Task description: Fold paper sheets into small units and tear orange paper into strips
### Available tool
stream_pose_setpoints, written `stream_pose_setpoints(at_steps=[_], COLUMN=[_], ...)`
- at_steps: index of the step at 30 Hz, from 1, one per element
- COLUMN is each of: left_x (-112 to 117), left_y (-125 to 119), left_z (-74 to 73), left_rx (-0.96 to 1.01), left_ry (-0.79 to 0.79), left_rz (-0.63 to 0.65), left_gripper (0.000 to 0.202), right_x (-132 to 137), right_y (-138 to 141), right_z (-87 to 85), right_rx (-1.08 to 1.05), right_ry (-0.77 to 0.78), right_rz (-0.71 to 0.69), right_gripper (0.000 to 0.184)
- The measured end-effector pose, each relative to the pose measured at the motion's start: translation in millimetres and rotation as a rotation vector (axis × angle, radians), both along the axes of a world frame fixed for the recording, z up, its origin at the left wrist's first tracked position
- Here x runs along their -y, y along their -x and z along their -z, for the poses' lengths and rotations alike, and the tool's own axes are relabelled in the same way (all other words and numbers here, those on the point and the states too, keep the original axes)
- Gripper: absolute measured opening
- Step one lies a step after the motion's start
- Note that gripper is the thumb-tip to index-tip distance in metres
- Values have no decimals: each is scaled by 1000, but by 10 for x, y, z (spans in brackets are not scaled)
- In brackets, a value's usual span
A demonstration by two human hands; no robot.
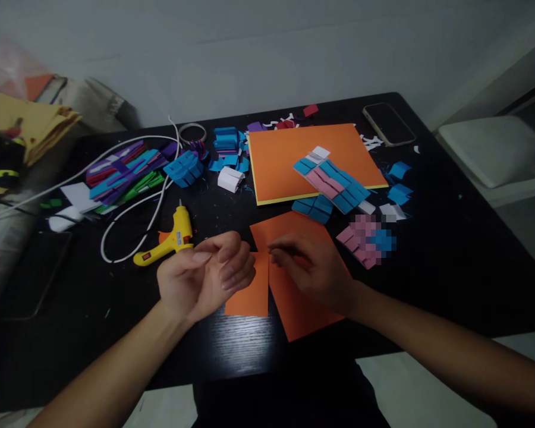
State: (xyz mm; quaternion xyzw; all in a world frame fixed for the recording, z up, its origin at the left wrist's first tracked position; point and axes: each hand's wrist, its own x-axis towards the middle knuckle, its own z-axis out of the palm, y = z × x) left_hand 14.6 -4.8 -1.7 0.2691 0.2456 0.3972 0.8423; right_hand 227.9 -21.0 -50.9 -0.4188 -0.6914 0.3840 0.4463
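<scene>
My left hand (207,273) hovers palm-up over the black table (450,255), its fingers curled loosely inward; nothing shows in them. Just under its fingertips lies a small orange paper strip (249,294). My right hand (314,267) rests palm-down on a larger orange paper piece (294,303), fingers bent and pressing near the paper's left edge. A yellow glue gun (172,238) lies to the left of my left hand, with its white cord (129,208) looping behind it.
A big orange sheet (285,157) lies further back with a woven blue-and-pink paper piece (334,181) on it. Folded blue, purple and white paper bits (187,166) are scattered around. A phone (387,123) lies at the far right corner. Yellow cloth (31,122) sits at left.
</scene>
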Motion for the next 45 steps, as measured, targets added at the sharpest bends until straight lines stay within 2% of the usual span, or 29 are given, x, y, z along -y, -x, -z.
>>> stream_pose_setpoints(at_steps=[4,12,16,21,24,29,33,36,40,45], left_x=[2,2,0,-3,-25,-107,-169,-201,-222,-201], left_y=[-2,11,4,-12,-16,6,44,75,111,113], left_z=[-15,-22,-21,-24,-29,-28,1,46,134,225], left_rx=[-15,97,115,54,-28,-111,-94,-115,-276,-782], left_ry=[-12,48,44,2,-20,-74,-96,-110,-219,-576], left_rz=[16,51,50,28,-3,-98,-147,-180,-238,-347], left_gripper=[41,40,44,52,58,66,61,57,49,26], right_x=[9,-3,-12,-34,-50,-56,-29,-11,-3,-37], right_y=[9,9,4,1,-8,-18,-11,-1,13,11], right_z=[-4,20,39,67,81,83,102,125,110,54], right_rx=[6,44,145,294,285,306,388,412,386,169], right_ry=[3,-26,-132,-273,-279,-224,-207,-202,-174,-39], right_rz=[3,-3,-15,-69,-62,-62,-143,-167,-159,-112], right_gripper=[11,9,9,7,12,10,41,47,40,28])
